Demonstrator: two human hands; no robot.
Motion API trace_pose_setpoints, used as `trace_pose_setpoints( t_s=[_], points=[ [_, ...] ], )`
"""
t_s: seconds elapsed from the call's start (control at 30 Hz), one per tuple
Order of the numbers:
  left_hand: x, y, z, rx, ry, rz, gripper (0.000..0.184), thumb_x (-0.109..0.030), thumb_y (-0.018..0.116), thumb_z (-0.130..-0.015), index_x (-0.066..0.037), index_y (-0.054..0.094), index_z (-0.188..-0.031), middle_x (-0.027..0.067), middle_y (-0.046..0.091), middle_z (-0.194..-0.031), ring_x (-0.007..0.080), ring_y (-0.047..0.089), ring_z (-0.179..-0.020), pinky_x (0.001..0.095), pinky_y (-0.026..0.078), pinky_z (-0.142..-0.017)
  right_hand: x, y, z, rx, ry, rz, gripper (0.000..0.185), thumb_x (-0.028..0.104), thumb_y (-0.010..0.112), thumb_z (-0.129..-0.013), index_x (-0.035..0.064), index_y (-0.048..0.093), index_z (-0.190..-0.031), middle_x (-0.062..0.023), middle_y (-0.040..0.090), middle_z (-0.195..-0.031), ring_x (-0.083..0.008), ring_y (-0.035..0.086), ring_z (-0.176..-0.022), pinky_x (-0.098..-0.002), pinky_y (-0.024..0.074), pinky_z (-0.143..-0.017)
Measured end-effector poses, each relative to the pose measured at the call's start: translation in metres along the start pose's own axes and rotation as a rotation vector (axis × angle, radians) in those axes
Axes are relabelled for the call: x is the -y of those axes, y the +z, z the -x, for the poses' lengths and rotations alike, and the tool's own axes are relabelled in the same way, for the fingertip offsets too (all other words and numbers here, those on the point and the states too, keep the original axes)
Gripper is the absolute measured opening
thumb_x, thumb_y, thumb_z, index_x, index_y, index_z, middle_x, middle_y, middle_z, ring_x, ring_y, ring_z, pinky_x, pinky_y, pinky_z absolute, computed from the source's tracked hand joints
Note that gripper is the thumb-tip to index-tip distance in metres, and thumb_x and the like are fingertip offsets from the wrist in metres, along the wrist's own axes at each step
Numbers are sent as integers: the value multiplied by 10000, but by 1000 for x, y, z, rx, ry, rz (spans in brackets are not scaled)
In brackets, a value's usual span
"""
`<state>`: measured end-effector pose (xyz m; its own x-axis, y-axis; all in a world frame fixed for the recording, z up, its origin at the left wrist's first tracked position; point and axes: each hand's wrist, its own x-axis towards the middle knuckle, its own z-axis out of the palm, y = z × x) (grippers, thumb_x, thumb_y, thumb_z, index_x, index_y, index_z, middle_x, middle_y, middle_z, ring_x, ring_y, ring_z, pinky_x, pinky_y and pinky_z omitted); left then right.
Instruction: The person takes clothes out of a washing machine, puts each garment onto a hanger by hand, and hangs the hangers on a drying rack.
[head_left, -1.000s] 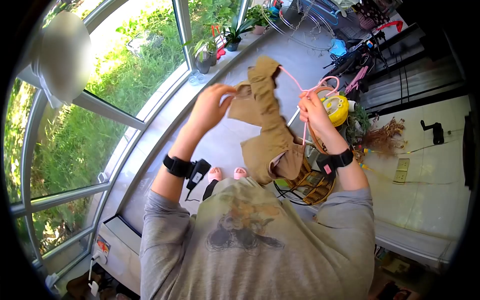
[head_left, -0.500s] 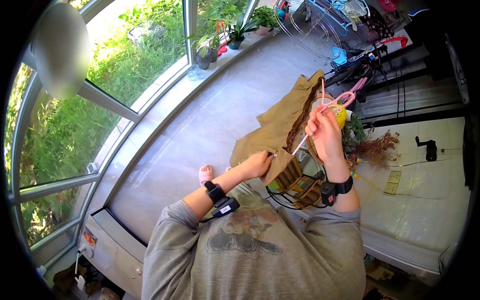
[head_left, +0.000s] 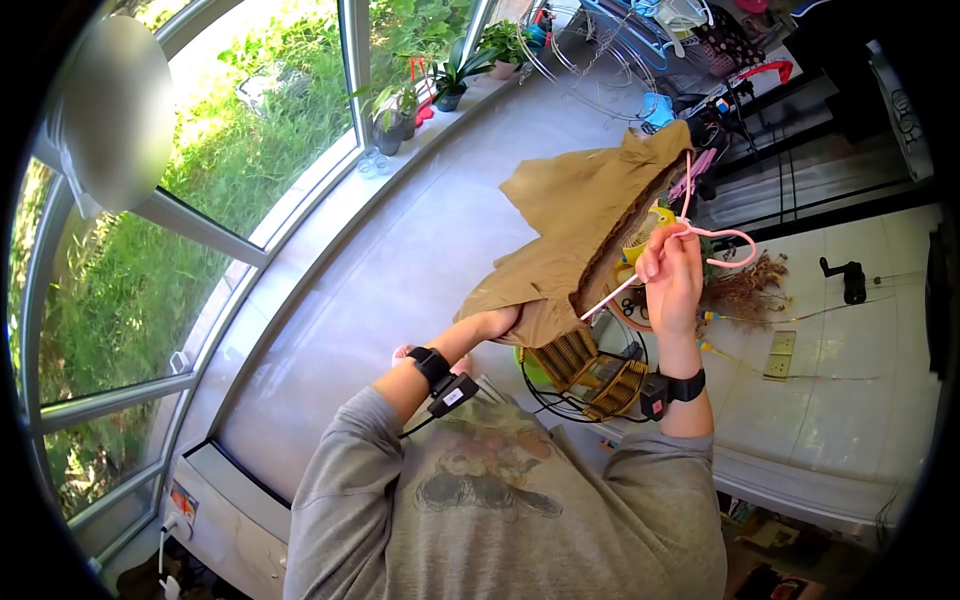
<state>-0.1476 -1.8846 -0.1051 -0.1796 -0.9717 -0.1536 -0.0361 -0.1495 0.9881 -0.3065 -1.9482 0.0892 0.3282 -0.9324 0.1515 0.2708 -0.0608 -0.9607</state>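
Observation:
A light pink clothes hanger [head_left: 735, 250] is pinched near its hook by my right hand [head_left: 672, 268], its fingers closed. A brown garment [head_left: 580, 220] hangs along the hanger, with one hanger arm at its far corner and the other at its near corner. The garment's gathered edge faces the right. My left hand [head_left: 497, 321] reaches into a fold at the garment's near end. Cloth covers its fingers, so I cannot see what they grip.
A brown woven basket [head_left: 565, 357] on a black wire frame stands below my hands. Potted plants [head_left: 390, 118] line the window ledge at the upper left. A round wire drying rack [head_left: 590, 55] stands at the back. Dried flowers [head_left: 755, 285] are near the right wall.
My left hand has slid inside the garment's near end, and its fingers are now covered. The garment has spread wider and shifted right. The hanger's hook has turned down to the right.

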Motion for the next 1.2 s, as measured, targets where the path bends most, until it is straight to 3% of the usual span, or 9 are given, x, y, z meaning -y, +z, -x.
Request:
trace_pose_setpoints(
  t_s=[0.13, 0.3, 0.4, 0.47, 0.53, 0.7, 0.87, 1.0, 1.2],
  points=[
    [-18, -15, 16, 267, -190, 10, 431, -320, 291, -946, -20, 450, -1212, 99, 505, -1189, 179, 486, -1048, 317, 373, -909, -9, -8, -8, -48, -16, -37, 151, 92, 395, -893, 93, 414, -1042, -51, 494, -852, -97, 423, -632, -253, 363, -575],
    [-76, -53, 38, 369, -249, -338, 437, -346, 367, -891, 10, 523, -1090, 209, 537, -1108, 315, 531, -983, 386, 422, -818, -28, -11, -18, -55, 6, 74, 306, 72, 404, -884, 47, 344, -1183, -181, 473, -1172, -195, 529, -934, -297, 427, -795],
    [-124, -56, 53, 0, -147, -617, 415, -357, 442, -863, 20, 532, -1013, 213, 562, -1021, 353, 555, -888, 409, 445, -756, -43, 4, -16, -89, 35, 135, 336, 109, 385, -893, 55, 353, -1222, -183, 430, -1238, -234, 503, -1041, -325, 401, -873],
    [-122, -43, 56, -290, 360, -625, 371, -342, 513, -833, 7, 510, -958, 190, 581, -911, 372, 568, -789, 418, 453, -712, -53, 19, -15, -78, 27, 161, 401, 124, 391, -890, 45, 286, -1269, -190, 351, -1301, -250, 456, -1119, -345, 355, -932],
    [-120, -39, 54, -197, 359, -651, 333, -315, 569, -794, -16, 484, -911, 161, 581, -847, 361, 574, -737, 408, 461, -677, -64, 33, -14, -69, -14, 172, 446, 143, 400, -888, 35, 241, -1290, -190, 300, -1334, -254, 426, -1153, -365, 315, -967],
    [-118, -89, 48, -380, 350, -1073, 81, -102, 522, -798, -69, 540, -870, 98, 578, -756, 279, 582, -705, 369, 458, -633, -65, 50, -9, -18, -121, 42, 469, 78, 447, -875, 36, 222, -1285, -169, 265, -1345, -221, 433, -1133, -342, 336, -957],
    [-163, -138, 47, -566, 635, -1062, 39, -104, 552, -789, -80, 582, -786, 49, 577, -725, 240, 550, -693, 333, 389, -639, -38, 31, -7, 126, -160, 297, 230, 51, 460, -871, 20, 469, -1099, -107, 566, -1042, -160, 583, -822, -269, 468, -727],
    [-175, -170, 42, -489, 721, -1097, 39, -88, 550, -785, -84, 587, -797, 50, 554, -711, 223, 529, -694, 320, 350, -696, -9, 2, -12, -114, -799, 1167, 214, 99, 579, -794, 10, 529, -983, -131, 571, -934, -267, 563, -857, -334, 444, -752],
    [-195, -192, 10, -475, 802, -983, 81, -48, 515, -769, -75, 590, -784, 63, 569, -728, 235, 531, -723, 323, 347, -734, -5, -25, 32, -74, -347, 1304, 269, 155, 606, -785, 12, 535, -1001, -136, 574, -887, -308, 555, -814, -373, 435, -713]
  ],
)
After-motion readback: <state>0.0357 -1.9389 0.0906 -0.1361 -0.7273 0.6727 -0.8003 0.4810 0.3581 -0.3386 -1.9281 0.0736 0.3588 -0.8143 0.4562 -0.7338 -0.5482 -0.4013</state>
